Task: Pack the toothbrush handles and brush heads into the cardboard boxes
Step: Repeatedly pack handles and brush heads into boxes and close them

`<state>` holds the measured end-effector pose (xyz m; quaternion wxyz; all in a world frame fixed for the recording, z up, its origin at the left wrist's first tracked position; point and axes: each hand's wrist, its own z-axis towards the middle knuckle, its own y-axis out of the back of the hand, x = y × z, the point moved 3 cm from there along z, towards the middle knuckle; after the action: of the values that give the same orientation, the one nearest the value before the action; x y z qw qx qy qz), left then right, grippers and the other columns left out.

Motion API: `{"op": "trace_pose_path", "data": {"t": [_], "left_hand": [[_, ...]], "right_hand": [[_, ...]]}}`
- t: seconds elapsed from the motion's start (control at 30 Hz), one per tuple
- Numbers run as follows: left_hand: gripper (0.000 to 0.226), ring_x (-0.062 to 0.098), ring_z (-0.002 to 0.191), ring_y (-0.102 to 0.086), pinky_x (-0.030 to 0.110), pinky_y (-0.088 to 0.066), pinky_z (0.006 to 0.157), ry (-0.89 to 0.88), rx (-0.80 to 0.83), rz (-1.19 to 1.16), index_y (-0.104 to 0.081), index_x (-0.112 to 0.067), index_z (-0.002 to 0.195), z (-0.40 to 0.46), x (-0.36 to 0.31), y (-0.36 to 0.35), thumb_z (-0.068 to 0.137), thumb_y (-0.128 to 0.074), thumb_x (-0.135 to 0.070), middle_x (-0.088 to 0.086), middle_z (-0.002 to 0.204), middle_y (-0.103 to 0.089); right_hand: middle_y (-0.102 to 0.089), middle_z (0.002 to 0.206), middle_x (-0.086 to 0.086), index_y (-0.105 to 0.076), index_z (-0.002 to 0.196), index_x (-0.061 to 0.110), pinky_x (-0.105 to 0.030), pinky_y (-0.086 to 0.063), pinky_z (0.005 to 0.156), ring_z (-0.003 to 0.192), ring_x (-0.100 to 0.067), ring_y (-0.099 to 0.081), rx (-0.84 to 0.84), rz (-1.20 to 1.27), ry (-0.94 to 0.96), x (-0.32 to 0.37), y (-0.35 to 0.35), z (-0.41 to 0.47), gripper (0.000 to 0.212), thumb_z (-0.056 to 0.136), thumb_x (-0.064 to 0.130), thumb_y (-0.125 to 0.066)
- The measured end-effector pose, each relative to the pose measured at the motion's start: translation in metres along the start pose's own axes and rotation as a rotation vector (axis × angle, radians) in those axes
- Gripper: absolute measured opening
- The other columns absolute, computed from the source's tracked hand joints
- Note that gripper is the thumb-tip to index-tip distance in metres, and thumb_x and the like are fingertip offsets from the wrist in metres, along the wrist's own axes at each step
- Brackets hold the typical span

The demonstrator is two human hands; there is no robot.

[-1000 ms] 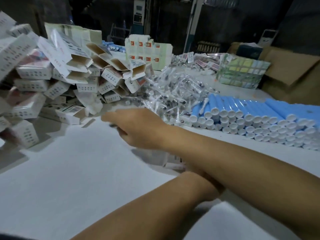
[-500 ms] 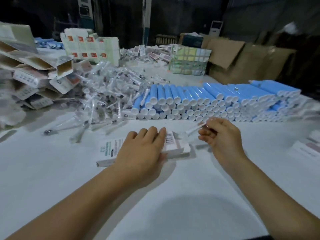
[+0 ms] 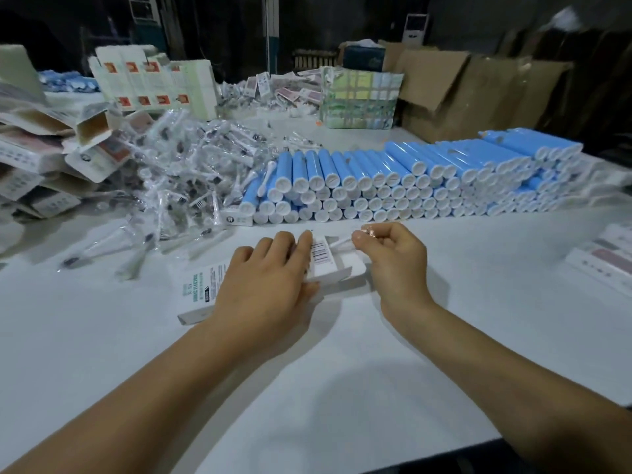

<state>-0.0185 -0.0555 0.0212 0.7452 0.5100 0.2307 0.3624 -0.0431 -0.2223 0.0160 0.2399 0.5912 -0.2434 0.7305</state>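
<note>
The left hand presses flat on a white printed cardboard box. The right hand pinches a wrapped white brush head at the box's open end.

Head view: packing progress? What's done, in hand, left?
Done: closed boxes lie at the table's right edge, though their contents can't be seen.
In hand: the left hand presses one white box flat while the right hand pinches a wrapped brush head at its open end.
Left: plenty. The blue handle stack, the brush-head heap and a pile of open empty boxes remain.
</note>
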Motion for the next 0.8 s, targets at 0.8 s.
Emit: {"op": "trace_pose_path", "data": {"t": [0.8], "left_hand": [[0.069,0.027,0.118,-0.040,0.040,-0.030,0.092,0.112,-0.054,0.061,-0.017,-0.015,0.149,0.008,0.013,-0.008,0.093,-0.040,-0.047,0.006,0.135,-0.038]], "right_hand": [[-0.064,0.060,0.015,-0.071,0.077,0.031,-0.011,-0.039,0.045,0.050,0.002,-0.053,0.274,-0.185,0.105,-0.001,-0.010,-0.025,0.032,0.091,0.006,-0.056]]}}
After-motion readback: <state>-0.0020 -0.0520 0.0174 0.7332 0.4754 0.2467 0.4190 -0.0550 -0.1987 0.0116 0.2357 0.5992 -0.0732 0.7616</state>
